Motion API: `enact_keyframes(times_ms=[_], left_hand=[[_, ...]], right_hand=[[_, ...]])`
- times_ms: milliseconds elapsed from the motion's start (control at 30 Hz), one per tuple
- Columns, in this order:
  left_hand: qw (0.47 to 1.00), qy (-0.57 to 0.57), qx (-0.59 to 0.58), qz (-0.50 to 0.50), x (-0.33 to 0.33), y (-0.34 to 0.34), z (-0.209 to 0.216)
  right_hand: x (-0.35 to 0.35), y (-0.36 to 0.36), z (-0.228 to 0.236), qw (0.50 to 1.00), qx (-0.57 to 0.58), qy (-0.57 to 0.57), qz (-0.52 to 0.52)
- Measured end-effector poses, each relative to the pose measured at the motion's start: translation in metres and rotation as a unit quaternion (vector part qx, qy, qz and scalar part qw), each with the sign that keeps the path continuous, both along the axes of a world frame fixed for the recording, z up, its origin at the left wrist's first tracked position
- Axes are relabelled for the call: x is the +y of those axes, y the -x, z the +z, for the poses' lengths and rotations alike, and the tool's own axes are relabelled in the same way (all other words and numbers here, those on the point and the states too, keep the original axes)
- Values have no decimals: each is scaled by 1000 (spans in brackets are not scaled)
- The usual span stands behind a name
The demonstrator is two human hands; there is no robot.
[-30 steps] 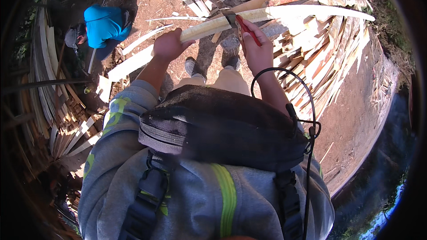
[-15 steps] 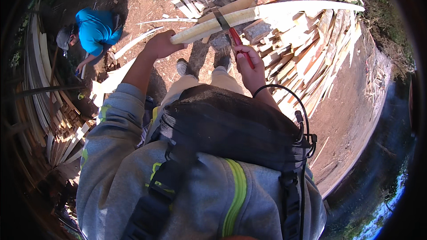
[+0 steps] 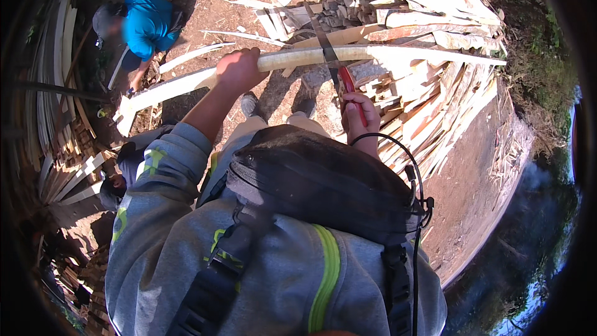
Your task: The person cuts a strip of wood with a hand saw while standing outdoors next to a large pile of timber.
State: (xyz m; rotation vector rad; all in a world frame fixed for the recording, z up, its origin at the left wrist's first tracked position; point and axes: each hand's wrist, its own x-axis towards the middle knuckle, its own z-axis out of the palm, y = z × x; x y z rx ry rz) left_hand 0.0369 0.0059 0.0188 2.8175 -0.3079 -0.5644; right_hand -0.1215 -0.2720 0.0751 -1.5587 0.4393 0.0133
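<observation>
A long pale strip of wood (image 3: 286, 59) runs across in front of me, from lower left to far right. My left hand (image 3: 241, 70) is wrapped round it left of the middle. My right hand (image 3: 360, 112) grips the red handle (image 3: 354, 96) of a machete, whose long dark blade (image 3: 324, 40) crosses the strip, pointing away from me. The blade seems to lie over the strip's upper side; whether its edge is in the wood I cannot tell.
Split wood is heaped in a large pile (image 3: 429, 96) at the right. A person in a blue shirt (image 3: 149, 18) bends down at the far left; a second, dark-clothed person (image 3: 137, 152) is close to my left sleeve. Long boards (image 3: 53, 68) stand along the left side.
The strip now reaches farther left past my left hand, and the hand wraps round it away from its end. Strip and machete appear lower in view. A second person shows at my left.
</observation>
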Motion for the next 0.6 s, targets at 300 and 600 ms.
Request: enact_keyframes(times_ms=[300, 600], left_hand=[[998, 1, -45, -40, 8, 2, -13], [956, 132, 248, -88, 23, -55, -2]], right_hand=[[-6, 59, 3, 998, -27, 54, -10], [14, 40, 47, 999, 7, 43, -5]])
